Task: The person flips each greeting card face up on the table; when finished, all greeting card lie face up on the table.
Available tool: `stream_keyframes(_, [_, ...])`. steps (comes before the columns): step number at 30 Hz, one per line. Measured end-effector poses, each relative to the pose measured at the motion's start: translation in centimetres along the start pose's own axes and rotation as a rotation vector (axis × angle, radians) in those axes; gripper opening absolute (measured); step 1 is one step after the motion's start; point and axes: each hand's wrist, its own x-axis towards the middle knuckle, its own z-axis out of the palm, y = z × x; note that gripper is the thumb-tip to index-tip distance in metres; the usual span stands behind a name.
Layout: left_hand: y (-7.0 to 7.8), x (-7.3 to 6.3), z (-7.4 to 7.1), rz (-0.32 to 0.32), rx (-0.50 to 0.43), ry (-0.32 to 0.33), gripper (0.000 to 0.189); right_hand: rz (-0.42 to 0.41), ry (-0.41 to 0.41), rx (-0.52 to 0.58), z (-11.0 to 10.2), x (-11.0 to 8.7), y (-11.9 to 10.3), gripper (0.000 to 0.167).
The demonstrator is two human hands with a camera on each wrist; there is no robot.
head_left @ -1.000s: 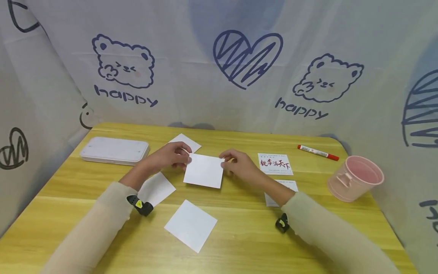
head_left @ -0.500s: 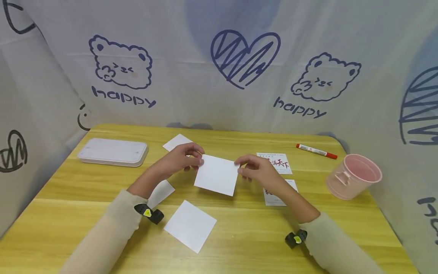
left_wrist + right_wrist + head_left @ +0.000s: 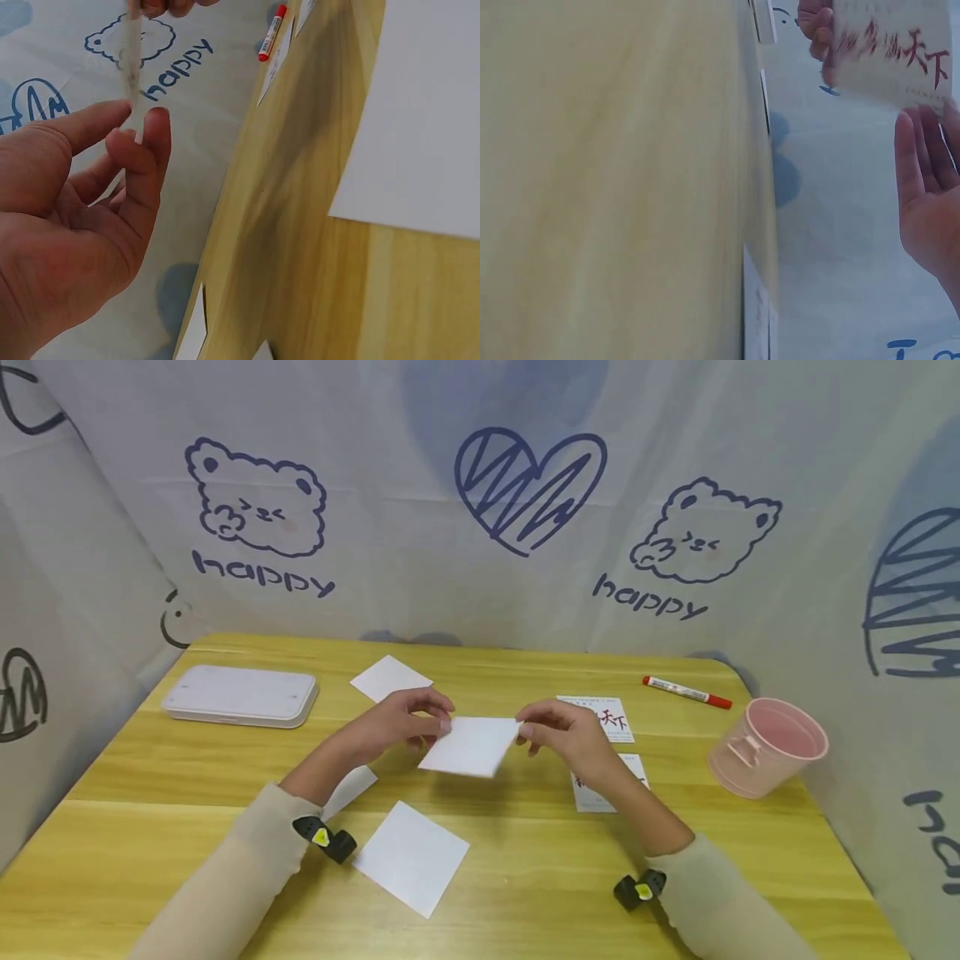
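A square card is held above the table by both hands, its blank white side facing up in the head view. In the right wrist view the card's other face carries red handwritten-style characters. My left hand pinches its far left corner between thumb and fingers. At the far right corner, my right hand pinches it the same way. Edge-on, the card is a thin blurred strip in the left wrist view, above my left hand. Below it lies a blank white card.
Two printed cards lie on the right, partly behind my right hand and forearm. More blank cards lie on the left, one partly under my left forearm. A white case, a red marker and a pink cup stand around the wooden table.
Both hands have carried the card to the right, and my right forearm has swung outward. The card, earlier facing the head camera more fully, is now tilted flatter.
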Motion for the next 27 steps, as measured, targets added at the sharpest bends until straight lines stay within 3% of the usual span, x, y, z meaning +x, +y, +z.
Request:
stream_keyframes(6, [0.4,-0.1,0.4,0.059,0.030,-0.027,0.033,0.004,0.118,-0.068,-1.2,-0.1,-1.0,0.021])
stream_keyframes(14, [1.5,-0.7,0.8,0.159,0.076,0.080,0.029,0.027,0.209,-0.113,-2.7,-0.1,-1.7,0.027])
stream_keyframes(22, [1.8,-0.6,1.7,0.204,0.100,0.220,0.024,0.068,0.211,-0.007,-2.4,0.2,-1.7,0.024])
stream_keyframes(27, [1.9,-0.6,1.7,0.186,0.037,0.238,0.021,0.107,0.170,-0.031,-2.3,0.1,-1.5,0.025])
